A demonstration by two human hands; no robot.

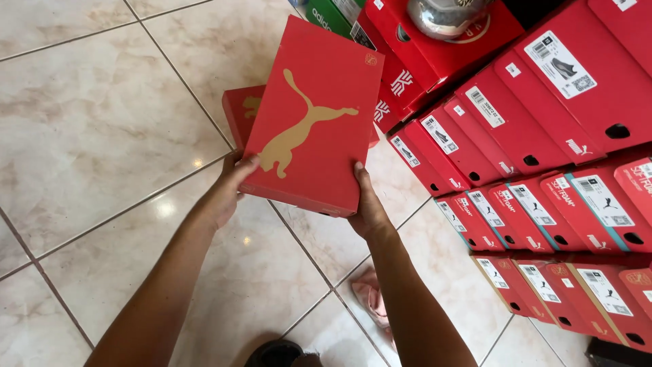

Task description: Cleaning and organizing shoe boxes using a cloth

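Inspector: Currently held off the floor: one red shoebox point(314, 115) with a gold animal emblem on the lid, lid shut, tilted toward the camera.

Clerk: Grip?

Inspector: Left hand point(227, 190) at the near left corner, thumb on the lid; right hand point(369, 207) at the near right edge, fingers point(360, 178) clasped around the box side. Both grasping firmly.

Clerk: Surroundings?

Inspector: Second red box point(242, 112) lying on the tiled floor point(102, 136) just behind, partly hidden. Stacked red boxes point(543, 177) at right, label ends facing out.

Clerk: Progress?

Inspector: Judged mid-handling. Lifted, not yet set down or shelved; placement apparently outstanding. Cannot tell contents.
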